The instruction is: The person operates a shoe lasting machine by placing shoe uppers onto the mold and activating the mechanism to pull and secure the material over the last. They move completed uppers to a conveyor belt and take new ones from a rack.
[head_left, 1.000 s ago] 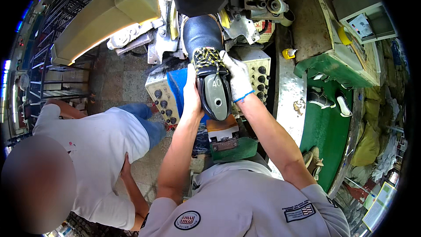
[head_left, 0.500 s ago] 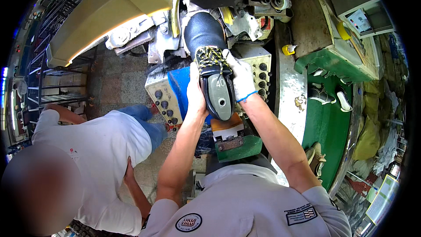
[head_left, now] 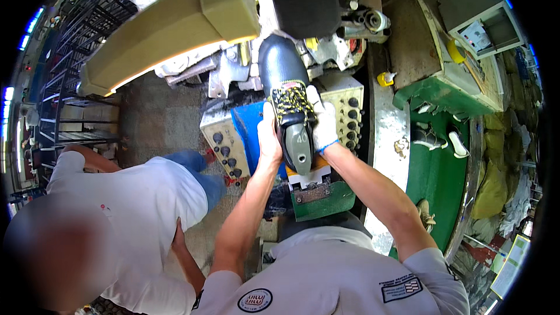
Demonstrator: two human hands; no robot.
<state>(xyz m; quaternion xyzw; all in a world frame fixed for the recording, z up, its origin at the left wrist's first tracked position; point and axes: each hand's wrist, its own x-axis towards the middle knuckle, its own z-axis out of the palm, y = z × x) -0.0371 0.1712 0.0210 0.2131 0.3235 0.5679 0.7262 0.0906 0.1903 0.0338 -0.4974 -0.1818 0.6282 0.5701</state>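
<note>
A black shoe upper point(head_left: 283, 61) with black-and-yellow laces is stretched over a grey shoe last point(head_left: 301, 147), its toe pointing away from me into the machine point(head_left: 233, 70). Along its left side my left hand point(head_left: 269, 135), bare, is closed around the heel part. From the right side my right hand point(head_left: 322, 119), in a white glove with a blue band at the wrist, grips it near the laces. The toe lies just under the machine's dark head point(head_left: 303, 0). Beneath the heel is a green metal support point(head_left: 324, 201) with a white-and-orange block.
Control boxes with black knobs flank the shoe, the left box point(head_left: 224, 143) partly behind a blue panel point(head_left: 249, 131). A curved tan machine cover point(head_left: 169, 35) arches at upper left. A co-worker point(head_left: 134, 198) stands close on my left. Several shoes lie on a green-lined bench point(head_left: 446, 198) at right.
The shoe and both hands appear lower and slightly right, as does much of the machine. The heel end has tipped so the last's top looks narrower. Both hands keep their grip.
</note>
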